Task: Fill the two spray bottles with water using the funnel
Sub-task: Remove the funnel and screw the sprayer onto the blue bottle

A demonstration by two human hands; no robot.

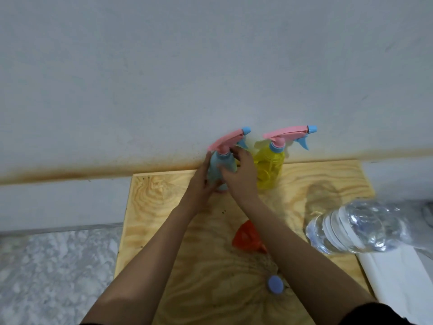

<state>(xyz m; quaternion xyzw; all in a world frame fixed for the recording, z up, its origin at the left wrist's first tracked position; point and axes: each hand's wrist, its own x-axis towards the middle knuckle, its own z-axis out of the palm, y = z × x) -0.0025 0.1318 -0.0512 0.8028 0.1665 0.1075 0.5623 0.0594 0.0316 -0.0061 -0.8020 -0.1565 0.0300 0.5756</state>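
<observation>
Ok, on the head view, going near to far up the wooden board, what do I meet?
Nearest, the small round blue cap → orange plastic funnel → pale blue spray bottle with a pink trigger head, held by the left hand and right hand, beside the yellow spray bottle at the wall.

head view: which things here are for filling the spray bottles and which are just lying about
For the job: blue spray bottle, yellow spray bottle, orange funnel, clear water bottle.

Lying about: loose blue cap, white sheet at the right edge.
</observation>
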